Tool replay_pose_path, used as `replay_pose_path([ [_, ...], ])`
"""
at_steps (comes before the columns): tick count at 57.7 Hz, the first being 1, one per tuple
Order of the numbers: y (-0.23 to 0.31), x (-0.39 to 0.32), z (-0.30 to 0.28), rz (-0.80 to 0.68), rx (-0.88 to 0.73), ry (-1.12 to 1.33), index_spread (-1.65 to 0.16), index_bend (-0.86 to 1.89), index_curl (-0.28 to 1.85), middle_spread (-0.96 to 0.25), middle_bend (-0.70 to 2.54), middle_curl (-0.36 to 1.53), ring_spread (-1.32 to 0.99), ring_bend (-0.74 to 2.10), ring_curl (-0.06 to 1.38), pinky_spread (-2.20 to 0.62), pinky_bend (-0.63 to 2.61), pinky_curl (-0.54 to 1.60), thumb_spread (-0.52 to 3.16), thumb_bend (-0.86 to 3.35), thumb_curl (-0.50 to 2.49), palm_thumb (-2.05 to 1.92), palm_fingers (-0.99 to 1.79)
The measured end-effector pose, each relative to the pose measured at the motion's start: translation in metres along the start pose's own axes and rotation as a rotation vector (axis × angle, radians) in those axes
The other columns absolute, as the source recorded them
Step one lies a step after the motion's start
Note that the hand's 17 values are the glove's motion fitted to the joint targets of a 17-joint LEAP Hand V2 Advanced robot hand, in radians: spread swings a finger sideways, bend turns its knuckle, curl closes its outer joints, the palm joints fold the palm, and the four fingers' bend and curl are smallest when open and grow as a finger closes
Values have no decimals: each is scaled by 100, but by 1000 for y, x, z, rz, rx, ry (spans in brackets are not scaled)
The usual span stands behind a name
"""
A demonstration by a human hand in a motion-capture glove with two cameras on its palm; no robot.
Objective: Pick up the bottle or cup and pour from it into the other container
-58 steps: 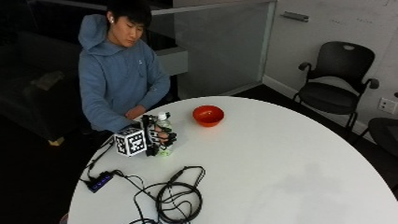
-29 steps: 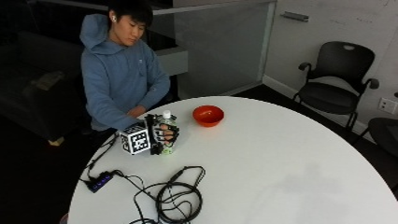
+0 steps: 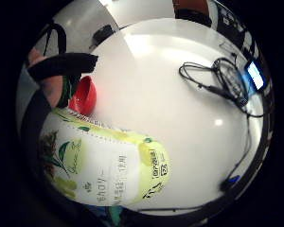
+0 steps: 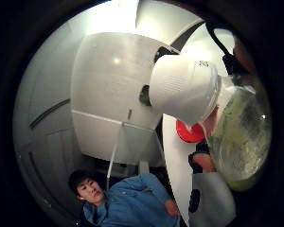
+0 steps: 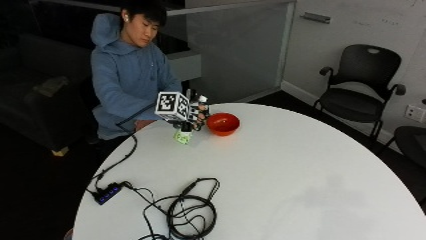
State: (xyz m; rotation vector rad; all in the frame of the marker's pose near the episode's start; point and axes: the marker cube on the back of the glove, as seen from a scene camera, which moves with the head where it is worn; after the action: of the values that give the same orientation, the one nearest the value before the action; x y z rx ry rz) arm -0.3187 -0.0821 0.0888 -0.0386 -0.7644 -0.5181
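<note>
In the outside view my gloved right hand (image 5: 190, 118) grips a clear bottle (image 5: 182, 136) with a green label and white cap (image 5: 202, 99). The bottle is held above the white round table (image 5: 299, 170), its top leaning toward the red bowl (image 5: 222, 123) just beside it. The little finger side palm view shows the green label (image 3: 109, 165) close to the palm, with the red bowl (image 3: 83, 97) on the table beyond it. The white cap (image 4: 182, 87) is on the bottle in the thumb side palm view, with the red bowl (image 4: 189, 133) behind it.
A coil of black cable (image 5: 190, 210) and a small hub (image 5: 106, 193) lie on the near left part of the table. The person's sleeve (image 5: 126, 107) is at the table's far edge. Black chairs (image 5: 359, 85) stand beyond the table.
My hand has lifted the bottle off the table and carried it up and toward the red bowl. The bowl has stayed in place.
</note>
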Motion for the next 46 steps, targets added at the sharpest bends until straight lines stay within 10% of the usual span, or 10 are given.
replay_pose_path([
  [46, -62, -93, 58, 84, -666, 1247, -11, 13, 34, -4, 32, 53, -18, 44, 47, -20, 53, 39, 17, -4, 71, 103, 113],
])
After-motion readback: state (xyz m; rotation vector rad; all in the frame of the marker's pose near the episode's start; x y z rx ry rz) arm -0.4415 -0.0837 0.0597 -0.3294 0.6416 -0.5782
